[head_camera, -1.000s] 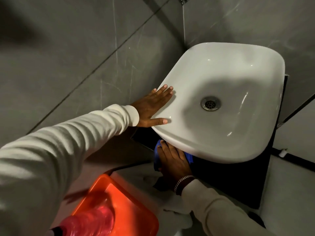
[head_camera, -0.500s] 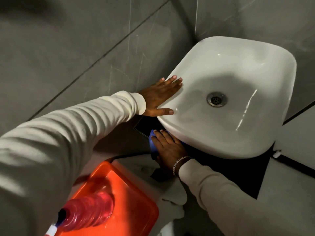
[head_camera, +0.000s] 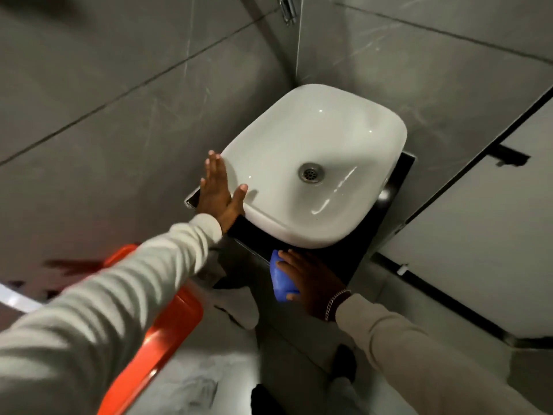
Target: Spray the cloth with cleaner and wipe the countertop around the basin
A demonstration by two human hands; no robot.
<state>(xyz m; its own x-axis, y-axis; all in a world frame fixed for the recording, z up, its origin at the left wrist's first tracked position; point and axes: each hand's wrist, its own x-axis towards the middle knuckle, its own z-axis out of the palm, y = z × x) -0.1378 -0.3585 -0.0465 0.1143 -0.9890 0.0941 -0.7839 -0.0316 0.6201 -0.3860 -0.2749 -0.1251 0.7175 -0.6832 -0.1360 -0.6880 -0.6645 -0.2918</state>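
A white basin [head_camera: 335,139] with a metal drain sits on a small black countertop [head_camera: 386,226] in a tiled corner. My left hand [head_camera: 220,193] lies flat, fingers spread, against the basin's left rim. My right hand [head_camera: 311,277] presses a blue cloth [head_camera: 281,278] onto the countertop's front edge, just below the basin. The cloth shows only at the hand's left side. No spray bottle shows in this frame.
An orange plastic tub [head_camera: 167,322] stands on the floor at lower left, partly behind my left sleeve. Grey tiled walls close in at the back and left. A white partition [head_camera: 478,235] with black trim runs along the right. A chrome fitting [head_camera: 287,9] hangs above.
The view pulled back and tilted. My right hand slid the blue cloth from under the basin's left front corner rightwards along the front edge. My left hand stays on the rim.
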